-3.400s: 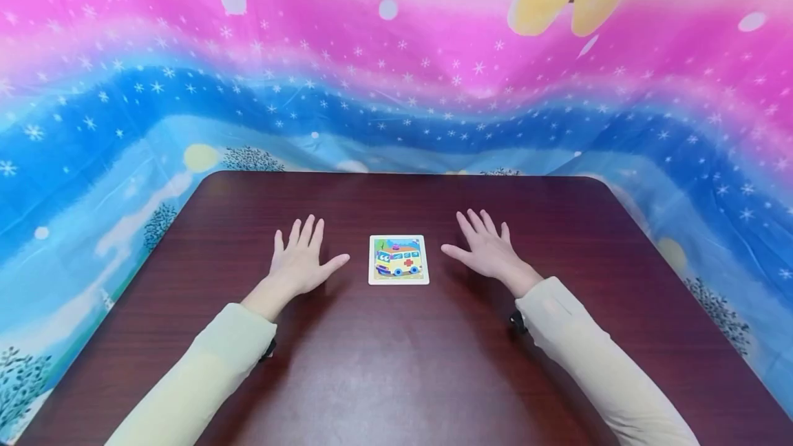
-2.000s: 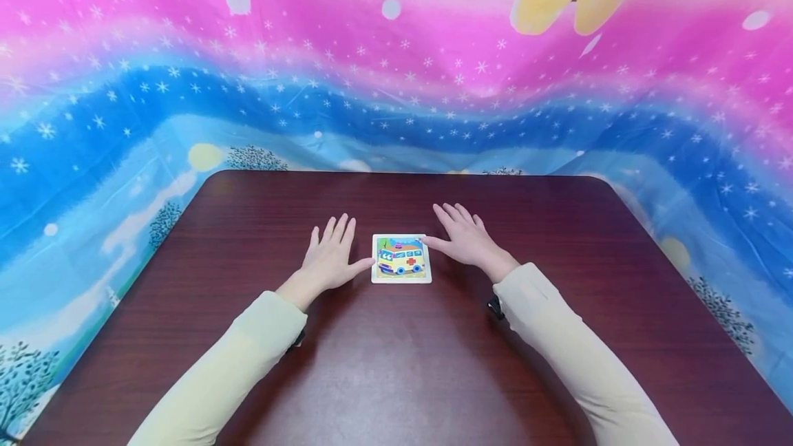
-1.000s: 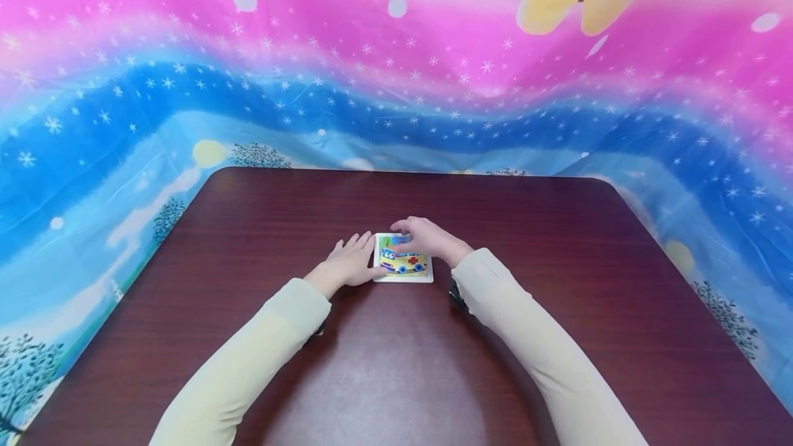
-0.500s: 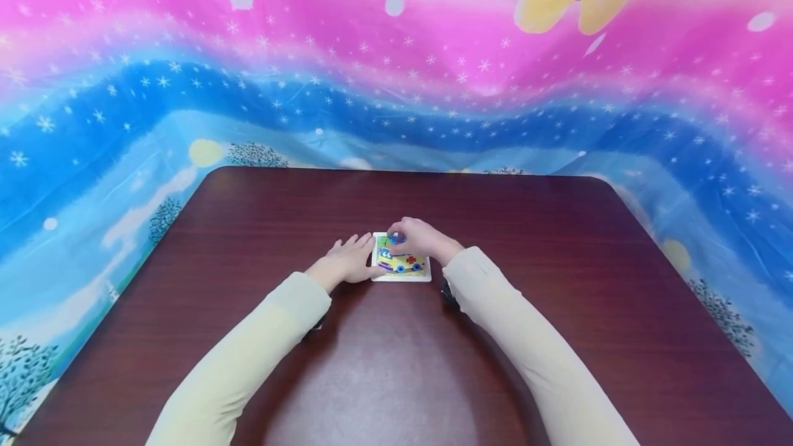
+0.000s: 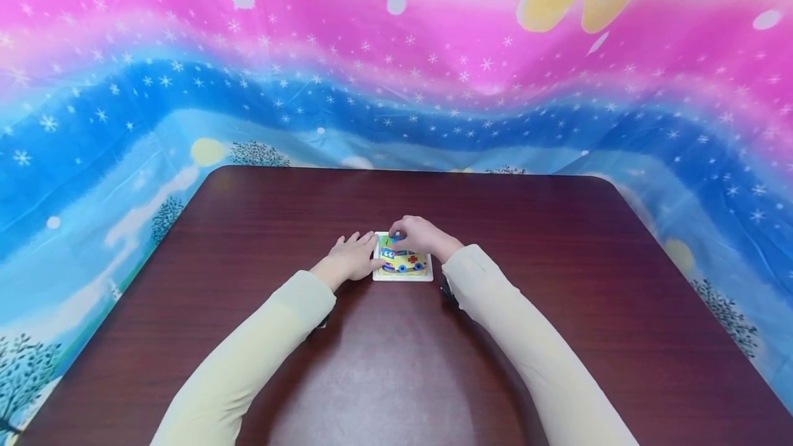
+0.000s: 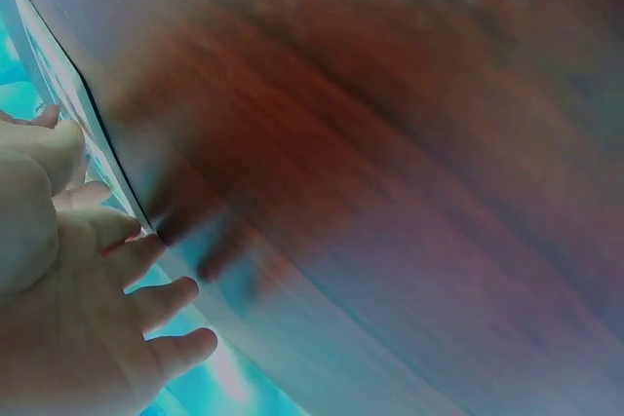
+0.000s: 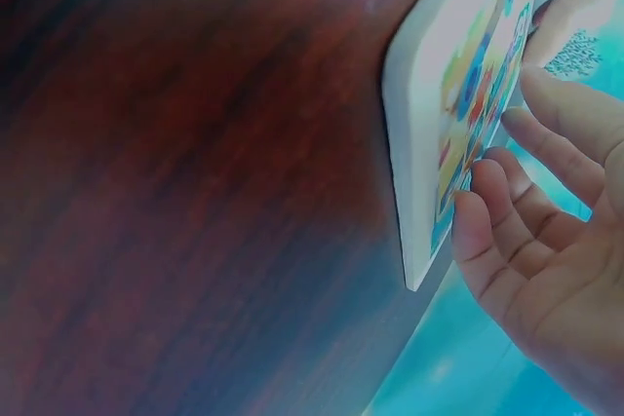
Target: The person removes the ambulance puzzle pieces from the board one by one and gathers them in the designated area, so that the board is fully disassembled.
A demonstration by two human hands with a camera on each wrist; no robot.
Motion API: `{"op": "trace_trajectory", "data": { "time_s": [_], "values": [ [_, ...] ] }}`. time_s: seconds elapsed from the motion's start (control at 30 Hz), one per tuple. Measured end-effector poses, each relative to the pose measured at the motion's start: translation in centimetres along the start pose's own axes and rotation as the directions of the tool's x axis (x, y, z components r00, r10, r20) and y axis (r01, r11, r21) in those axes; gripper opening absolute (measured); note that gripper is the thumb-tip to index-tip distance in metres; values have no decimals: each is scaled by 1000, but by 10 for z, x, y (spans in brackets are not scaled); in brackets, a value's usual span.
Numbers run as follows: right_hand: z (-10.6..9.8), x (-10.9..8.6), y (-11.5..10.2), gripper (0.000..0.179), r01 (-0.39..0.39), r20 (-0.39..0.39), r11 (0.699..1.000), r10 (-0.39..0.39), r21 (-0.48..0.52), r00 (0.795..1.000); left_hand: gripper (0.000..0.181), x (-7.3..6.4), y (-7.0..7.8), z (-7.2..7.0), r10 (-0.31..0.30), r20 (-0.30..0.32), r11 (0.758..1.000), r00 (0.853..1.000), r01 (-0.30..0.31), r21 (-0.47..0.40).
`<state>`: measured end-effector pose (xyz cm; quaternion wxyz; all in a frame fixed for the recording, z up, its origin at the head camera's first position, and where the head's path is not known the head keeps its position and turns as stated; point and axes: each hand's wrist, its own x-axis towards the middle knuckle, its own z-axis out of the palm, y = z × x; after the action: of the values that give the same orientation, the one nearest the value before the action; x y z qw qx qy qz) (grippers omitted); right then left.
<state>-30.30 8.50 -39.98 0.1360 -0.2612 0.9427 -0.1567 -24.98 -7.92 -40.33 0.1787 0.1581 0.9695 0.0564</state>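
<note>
A square picture board (image 5: 403, 277) with a white rim, printed with a cartoon ambulance, lies flat on the table; it looks like a child's puzzle. My left hand (image 5: 351, 257) lies at its left edge, fingers mostly straight and thumb over the rim. The right hand (image 5: 423, 236) is above the board's upper part, fingers bent down and covering some of the picture. In the right wrist view its fingertips (image 7: 472, 221) come down to the printed face of the board (image 7: 419, 124). Whether they pinch a piece is hidden.
The dark red-brown table (image 5: 396, 363) has rounded far corners. Behind and beside it hangs a pink and blue cloth (image 5: 396, 88) with snowflakes. A dark wrist device (image 5: 449, 292) shows under the right sleeve.
Both hands have come inward from either side to the board. The right fingers have bent down over its upper part. Over the last half second hardly anything moved; the board stays in place.
</note>
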Motion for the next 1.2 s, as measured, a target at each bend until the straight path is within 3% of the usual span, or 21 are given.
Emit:
{"op": "trace_trajectory", "data": {
  "time_s": [0.3,0.67,1.2],
  "values": [
    [-1,4,-4,27,13,5,1000,-13,-3,1000,70,3,-4,-1,-19,-3,1000,1000,19,-15],
    [1,9,3,15,-50,-18,985,54,165,998,70,6,-1,-3,-30,4,998,1000,30,-46],
    [5,11,5,6,-27,-114,977,53,213,992,70,9,-2,-1,-27,5,999,1000,28,-35]
  ]
}}
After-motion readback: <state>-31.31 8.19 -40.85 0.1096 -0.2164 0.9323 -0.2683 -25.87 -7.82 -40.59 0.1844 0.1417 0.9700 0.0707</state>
